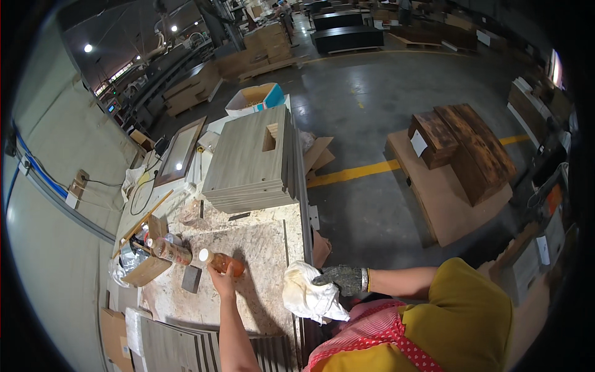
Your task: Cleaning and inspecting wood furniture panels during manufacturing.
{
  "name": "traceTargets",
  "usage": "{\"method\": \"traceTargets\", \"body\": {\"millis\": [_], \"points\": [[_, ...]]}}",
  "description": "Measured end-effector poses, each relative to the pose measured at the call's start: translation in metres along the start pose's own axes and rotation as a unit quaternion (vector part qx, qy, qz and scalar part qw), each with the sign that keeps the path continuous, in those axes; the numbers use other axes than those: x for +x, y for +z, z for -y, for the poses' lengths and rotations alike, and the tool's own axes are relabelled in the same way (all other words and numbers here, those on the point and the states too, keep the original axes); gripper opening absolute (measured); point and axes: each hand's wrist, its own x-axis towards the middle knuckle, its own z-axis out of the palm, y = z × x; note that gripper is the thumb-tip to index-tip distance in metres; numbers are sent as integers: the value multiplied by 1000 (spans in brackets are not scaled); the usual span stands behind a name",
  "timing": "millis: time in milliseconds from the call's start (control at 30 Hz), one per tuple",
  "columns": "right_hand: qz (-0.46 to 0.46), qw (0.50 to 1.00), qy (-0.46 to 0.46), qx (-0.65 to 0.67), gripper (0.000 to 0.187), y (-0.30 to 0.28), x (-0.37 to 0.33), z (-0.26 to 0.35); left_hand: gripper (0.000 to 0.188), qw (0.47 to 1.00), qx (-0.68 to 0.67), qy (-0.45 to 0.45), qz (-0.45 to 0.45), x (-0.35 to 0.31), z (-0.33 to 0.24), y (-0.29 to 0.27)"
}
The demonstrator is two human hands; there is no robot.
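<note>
My bare left hand (224, 278) is closed round a clear plastic bottle (230, 263) of orange liquid with a white cap, tilted over the stained workbench (260, 248). A dark grey glove covers my right hand (342, 281), which grips a bunched white cloth (308, 291) at the bench's right edge. Left of the held bottle lies a second bottle (173, 251) with a label. Between the two bottles sits a small dark grey block (191, 279).
A stack of grey wood-grain panels (245, 155) stands farther back on the bench, a white and blue box (254, 99) behind it. Brown wooden pieces (471, 149) rest on a cardboard-topped pallet (427, 198) to the right. More grey panels (180, 344) stand at the near edge.
</note>
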Motion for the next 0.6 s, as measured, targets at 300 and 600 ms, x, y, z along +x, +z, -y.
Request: {"method": "traceTargets", "body": {"millis": [300, 600], "points": [[-71, 994, -80, -6, 33, 7, -25, -54, 69, 998, 17, 64, 8, -108, -47, -78], [-69, 990, -124, -11, 36, 34, -54, -122, 39, 962, 256, 93, -2, -274, -51, -297]]}}
